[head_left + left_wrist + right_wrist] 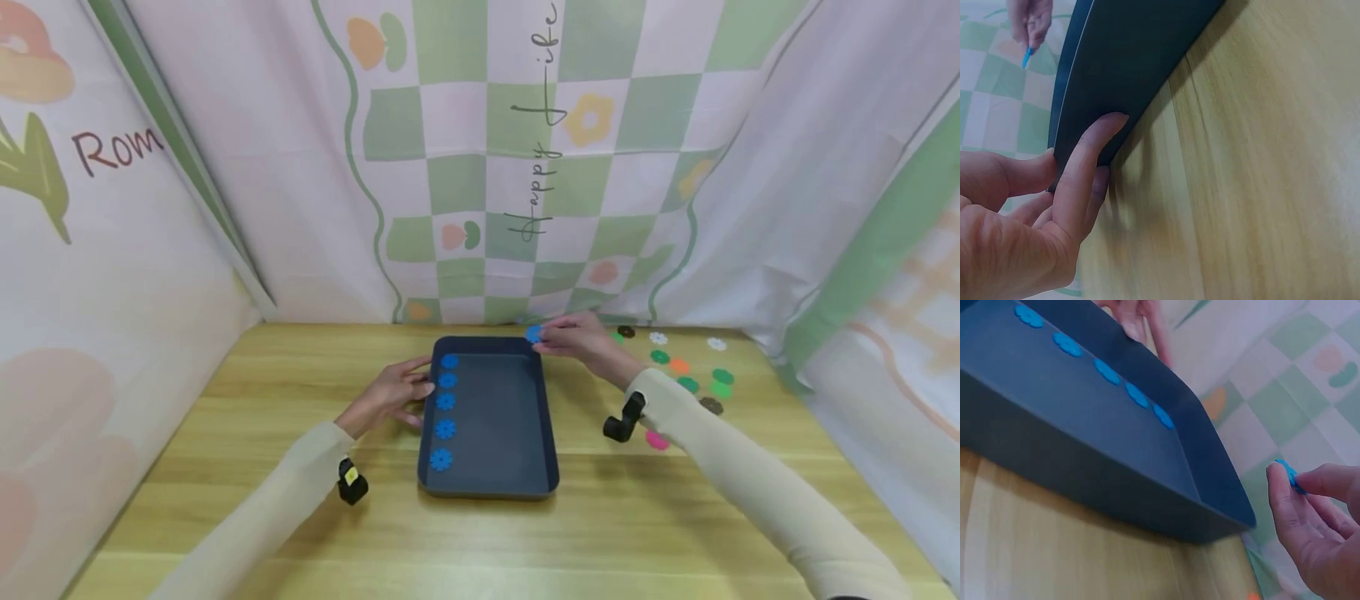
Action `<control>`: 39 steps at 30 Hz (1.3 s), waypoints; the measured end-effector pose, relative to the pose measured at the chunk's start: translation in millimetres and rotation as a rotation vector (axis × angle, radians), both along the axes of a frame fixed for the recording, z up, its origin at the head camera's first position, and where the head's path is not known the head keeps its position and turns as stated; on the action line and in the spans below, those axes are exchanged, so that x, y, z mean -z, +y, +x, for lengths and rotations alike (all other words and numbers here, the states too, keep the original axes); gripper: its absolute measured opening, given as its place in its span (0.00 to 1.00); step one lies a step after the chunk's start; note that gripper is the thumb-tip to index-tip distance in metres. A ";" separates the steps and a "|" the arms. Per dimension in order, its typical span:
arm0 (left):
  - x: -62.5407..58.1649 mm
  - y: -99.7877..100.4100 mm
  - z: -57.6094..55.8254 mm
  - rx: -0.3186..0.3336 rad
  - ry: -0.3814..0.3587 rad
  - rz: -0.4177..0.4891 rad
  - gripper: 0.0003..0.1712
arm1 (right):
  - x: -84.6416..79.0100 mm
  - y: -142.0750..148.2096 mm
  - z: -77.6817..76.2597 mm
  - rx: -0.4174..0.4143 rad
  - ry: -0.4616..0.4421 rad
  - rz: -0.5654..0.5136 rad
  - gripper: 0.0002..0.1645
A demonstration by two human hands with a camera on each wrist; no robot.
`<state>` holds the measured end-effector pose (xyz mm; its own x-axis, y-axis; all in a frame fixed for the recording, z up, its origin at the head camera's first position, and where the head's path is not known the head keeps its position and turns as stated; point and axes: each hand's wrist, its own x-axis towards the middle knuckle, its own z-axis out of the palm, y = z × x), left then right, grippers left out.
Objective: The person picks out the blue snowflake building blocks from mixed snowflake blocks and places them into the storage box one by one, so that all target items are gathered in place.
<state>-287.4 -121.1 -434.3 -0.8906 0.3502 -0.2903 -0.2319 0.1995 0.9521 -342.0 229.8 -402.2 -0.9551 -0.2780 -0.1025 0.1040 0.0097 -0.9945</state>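
A dark grey rectangular tray (498,425) stands on the table, with a column of several blue flower-shaped discs (446,402) lying flat along the inside of its left wall. My left hand (392,392) holds that wall, its thumb at the rim and its other fingers against the outside, as the left wrist view (1029,231) shows. Above the tray's far right corner, my right hand (581,343) pinches one more blue flower-shaped disc (1289,473) between thumb and fingertips. This disc is clear of the tray and held on edge.
Right of the tray lie loose flower-shaped discs: green (722,377), white (717,343), orange (678,365), brown (711,406) and pink (657,440). Some lie near or behind the right forearm. A printed curtain (525,167) hangs along the table's back edge.
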 end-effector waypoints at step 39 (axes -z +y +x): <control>1.4 0.0 -1.3 -0.033 -0.026 -0.023 0.38 | 26.2 -111.1 -5.6 0.051 -0.183 0.154 0.17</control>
